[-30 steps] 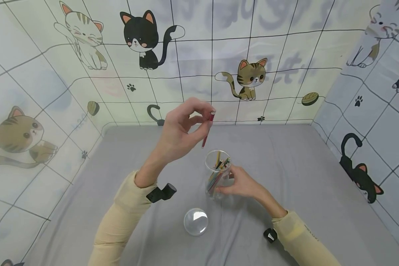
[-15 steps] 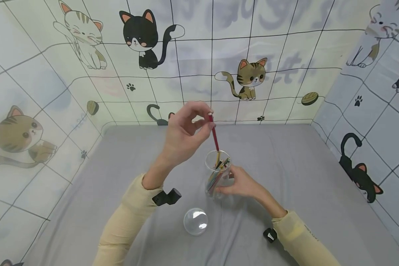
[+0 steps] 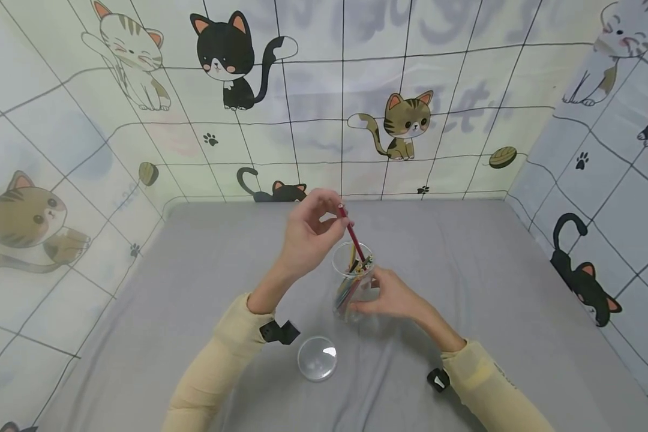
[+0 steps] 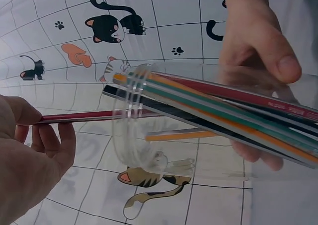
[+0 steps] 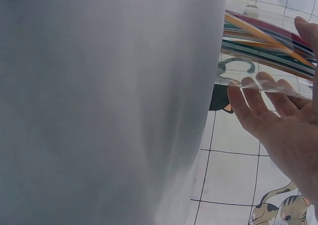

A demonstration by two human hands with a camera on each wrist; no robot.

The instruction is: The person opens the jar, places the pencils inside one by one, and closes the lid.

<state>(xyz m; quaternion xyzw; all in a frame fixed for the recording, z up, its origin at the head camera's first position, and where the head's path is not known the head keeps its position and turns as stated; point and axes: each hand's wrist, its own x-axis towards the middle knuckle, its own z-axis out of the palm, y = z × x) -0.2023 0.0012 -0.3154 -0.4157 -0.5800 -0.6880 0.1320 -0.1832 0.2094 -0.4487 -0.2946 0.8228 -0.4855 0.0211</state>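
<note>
Between thumb and fingers, my left hand (image 3: pixel 312 237) pinches a red pencil (image 3: pixel 353 233) by its upper end. The pencil slants down and its lower end is inside the mouth of a clear jar (image 3: pixel 339 300). Several colored pencils (image 4: pixel 213 103) lean inside this jar, among them green, black, orange and red ones. My right hand (image 3: pixel 391 295) holds the jar from its right side, thumb in front and fingers around the back. In the right wrist view the fingers (image 5: pixel 248 98) curve along the clear wall.
A round clear lid (image 3: pixel 317 359) lies on the grey cloth (image 3: pixel 237 384) in front of the jar. Behind the cloth stands a white backdrop (image 3: pixel 313 138) with grid lines and cartoon cats, continuing along both sides.
My left hand has moved down and to the right, bringing the red pencil from above the jar into its mouth. The right hand and jar have stayed in place.
</note>
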